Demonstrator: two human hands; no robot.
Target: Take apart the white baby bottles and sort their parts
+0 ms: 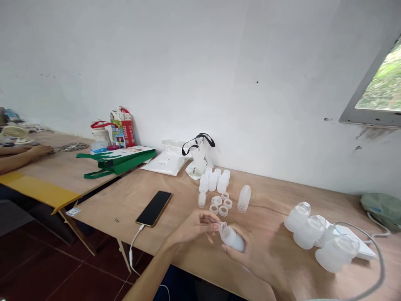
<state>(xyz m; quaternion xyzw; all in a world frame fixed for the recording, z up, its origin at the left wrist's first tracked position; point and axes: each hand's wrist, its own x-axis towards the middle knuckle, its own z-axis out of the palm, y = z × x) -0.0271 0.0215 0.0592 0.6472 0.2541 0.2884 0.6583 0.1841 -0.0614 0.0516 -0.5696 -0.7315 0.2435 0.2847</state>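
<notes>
My right hand (242, 246) is wrapped round a small translucent white baby bottle (232, 239), tilted with its mouth toward the left. At the bottle's mouth, my left hand (200, 225) has thumb and forefinger pinched; what lies between them is too small to make out. Just beyond my hands, several clear bottle rings (223, 210) lie on the wooden table (188, 246). Beside them stand a short stack of rings (202, 200) and a stack of clear domed caps (244, 198). Behind these is a group of frosted bottles (213, 181).
Several capped bottles (308, 232) stand at right by a white device (354, 242) and a grey cable (380, 259). A phone (153, 208) charges at left. White bags (200, 159) and a green bag (125, 163) lie behind. Another person's arm (25, 156) rests far left.
</notes>
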